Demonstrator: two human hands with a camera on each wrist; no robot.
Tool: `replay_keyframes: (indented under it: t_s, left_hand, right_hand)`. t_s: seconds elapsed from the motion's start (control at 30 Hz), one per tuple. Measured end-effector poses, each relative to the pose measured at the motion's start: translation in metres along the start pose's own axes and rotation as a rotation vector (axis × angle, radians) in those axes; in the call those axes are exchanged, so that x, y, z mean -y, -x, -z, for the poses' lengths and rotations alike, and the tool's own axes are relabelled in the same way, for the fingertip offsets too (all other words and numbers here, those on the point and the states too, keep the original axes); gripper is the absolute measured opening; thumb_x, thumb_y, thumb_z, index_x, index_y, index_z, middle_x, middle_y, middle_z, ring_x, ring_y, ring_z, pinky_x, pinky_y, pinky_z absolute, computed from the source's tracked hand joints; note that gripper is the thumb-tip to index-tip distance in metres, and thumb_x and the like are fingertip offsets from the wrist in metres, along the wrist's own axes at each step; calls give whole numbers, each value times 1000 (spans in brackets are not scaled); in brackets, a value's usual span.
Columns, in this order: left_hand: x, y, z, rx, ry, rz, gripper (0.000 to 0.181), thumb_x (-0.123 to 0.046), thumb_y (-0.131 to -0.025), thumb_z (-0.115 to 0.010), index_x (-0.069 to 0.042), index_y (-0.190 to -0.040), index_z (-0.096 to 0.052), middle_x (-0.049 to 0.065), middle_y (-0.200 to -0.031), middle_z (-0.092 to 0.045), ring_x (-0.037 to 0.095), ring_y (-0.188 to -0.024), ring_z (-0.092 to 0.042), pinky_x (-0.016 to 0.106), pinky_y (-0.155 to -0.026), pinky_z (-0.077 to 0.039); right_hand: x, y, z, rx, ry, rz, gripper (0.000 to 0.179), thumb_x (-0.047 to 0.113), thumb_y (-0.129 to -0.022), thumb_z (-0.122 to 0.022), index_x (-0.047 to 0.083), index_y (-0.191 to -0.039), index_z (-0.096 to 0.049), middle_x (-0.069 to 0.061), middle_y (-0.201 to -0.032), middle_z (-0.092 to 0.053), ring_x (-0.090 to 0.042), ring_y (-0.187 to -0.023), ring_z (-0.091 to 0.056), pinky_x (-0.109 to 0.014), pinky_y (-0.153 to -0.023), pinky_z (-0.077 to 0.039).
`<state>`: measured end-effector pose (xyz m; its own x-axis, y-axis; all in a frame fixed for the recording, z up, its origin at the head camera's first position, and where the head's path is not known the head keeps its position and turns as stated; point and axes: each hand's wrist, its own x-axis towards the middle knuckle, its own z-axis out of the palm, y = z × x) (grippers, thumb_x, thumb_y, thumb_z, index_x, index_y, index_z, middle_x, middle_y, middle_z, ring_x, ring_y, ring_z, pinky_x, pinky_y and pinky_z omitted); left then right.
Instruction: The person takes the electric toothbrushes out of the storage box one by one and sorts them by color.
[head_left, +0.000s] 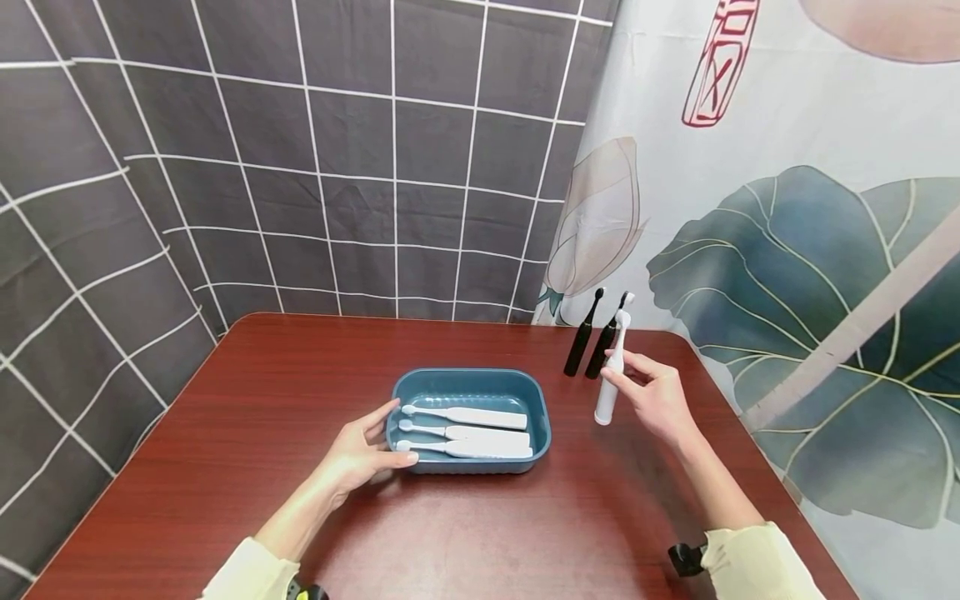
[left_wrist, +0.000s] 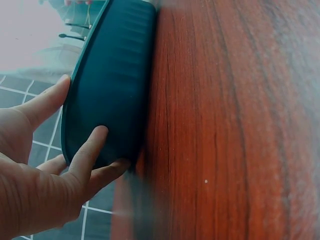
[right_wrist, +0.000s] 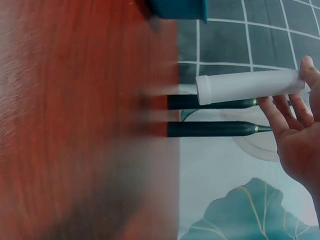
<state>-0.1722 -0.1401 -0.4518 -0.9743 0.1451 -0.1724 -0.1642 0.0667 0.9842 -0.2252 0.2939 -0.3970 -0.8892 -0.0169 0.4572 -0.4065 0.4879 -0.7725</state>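
My right hand [head_left: 660,398] pinches a white electric toothbrush [head_left: 610,385] by its handle between thumb and fingers, head up and slightly tilted. In the right wrist view, the white handle [right_wrist: 250,86] hangs above the table level. A blue plastic basket [head_left: 468,467] sits mid-table, with several white electric toothbrushes [head_left: 487,417] lying in it side by side, heads to the left. At the basket's left end, my left hand [head_left: 356,454] holds it, thumb on the front rim; in the left wrist view, fingertips [left_wrist: 101,131] press its outer wall.
Two black electric toothbrushes [head_left: 578,346] stand upright near the table's back right, just behind the held one. The reddish-brown wooden table [head_left: 315,367] ends against a dark grid-patterned cloth [head_left: 352,142] and a white curtain [head_left: 675,50] printed with leaves.
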Motion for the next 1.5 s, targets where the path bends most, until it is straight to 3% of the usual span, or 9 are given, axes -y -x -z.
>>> replay_keyframes:
  t_s: [0.23, 0.33, 0.5, 0.67, 1.13, 1.5]
  left_hand:
    - [0, 0, -1, -3, 3, 1, 97, -3, -73, -89, -12, -155, -39, 26, -144, -51, 32, -117, -62, 38, -78, -56]
    - [0, 0, -1, 1, -2, -7, 96, -2, -73, -89, -11, -155, -39, 28, -142, -51, 33, -117, -62, 35, -78, -56]
    - [0, 1, 0, 0, -11, -11, 97, -3, -73, -89, -10, -155, -38, 28, -142, -51, 34, -118, -61, 34, -79, -55]
    - [-1, 0, 0, -5, -16, -6, 97, -4, -73, -90, -11, -155, -39, 25, -144, -50, 35, -121, -60, 36, -80, -56]
    - [-1, -1, -1, -8, -23, -9, 97, -4, -72, -90, -10, -155, -39, 24, -145, -50, 34, -120, -60, 36, -80, -56]
    - [-2, 1, 0, -11, -28, -1, 96, -5, -73, -90, -11, -155, -40, 22, -149, -47, 36, -123, -58, 36, -80, -56]
  right_hand:
    - [-11, 6, -2, 12, 49, -17, 32, 11, -92, -75, 1, -122, -70, -15, -99, -73, -6, -81, -64, -16, -68, -50]
    - [-9, 10, -4, 21, 72, -30, 31, 9, -94, -72, 0, -123, -69, -17, -95, -73, -17, -79, -63, -17, -64, -48]
    - [8, 20, -5, 61, 59, -57, 30, 4, -96, -67, -7, -125, -65, -22, -98, -72, -29, -84, -67, -16, -68, -50]
    - [17, 29, -6, 81, 44, -61, 23, -1, -96, -64, -8, -119, -63, -26, -100, -70, -24, -90, -70, -15, -75, -50]
    - [7, 34, -9, 61, -6, 42, 20, -9, -90, -69, -10, -107, -58, -22, -98, -64, -5, -84, -61, -15, -74, -50]
    - [5, 35, -13, 83, -41, 41, 20, -10, -88, -70, -11, -104, -58, -25, -104, -63, -6, -86, -61, -16, -76, -51]
